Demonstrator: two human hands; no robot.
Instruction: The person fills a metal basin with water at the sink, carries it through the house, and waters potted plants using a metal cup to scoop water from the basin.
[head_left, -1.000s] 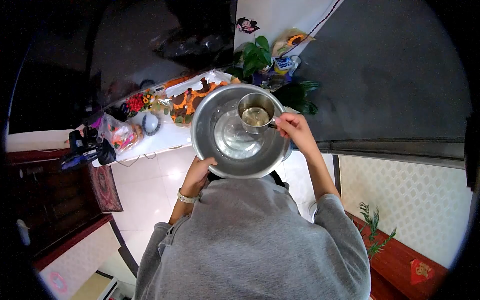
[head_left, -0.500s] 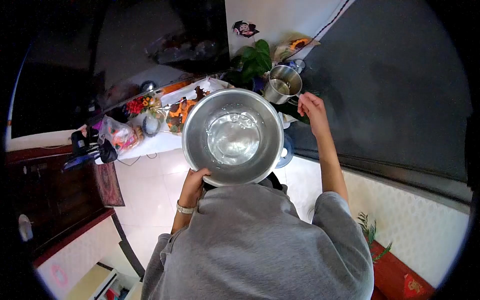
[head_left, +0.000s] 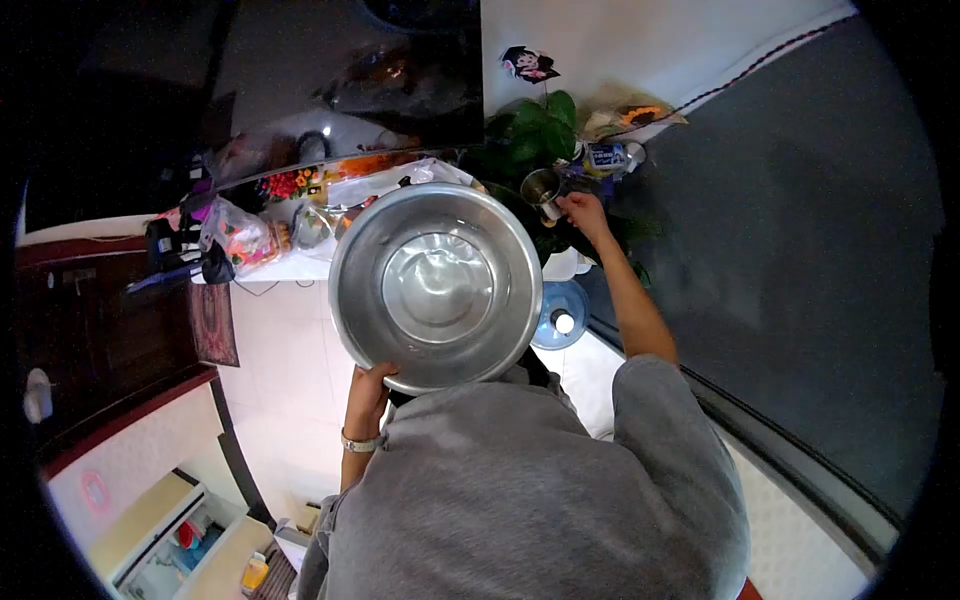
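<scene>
My left hand grips the near rim of a wide stainless steel basin, thumb over the edge. The basin is in front of my body, with clear water in its bottom. Past its right side, my right hand is closed on the handle of a small metal mug. That mug is out beside the dark green leaves of a potted plant and looks tilted away from me. What is inside it cannot be made out, and leaves hide the plant's pot.
Behind the basin, a white table bears a plastic bag and red flowers. A large water bottle stands on the floor below the mug. To the right is a dark panel; a dark screen rises behind the table.
The mug has moved farther out and left, toward the plant, and its tilt has changed. The view has shifted, and the basin now appears slightly farther left.
</scene>
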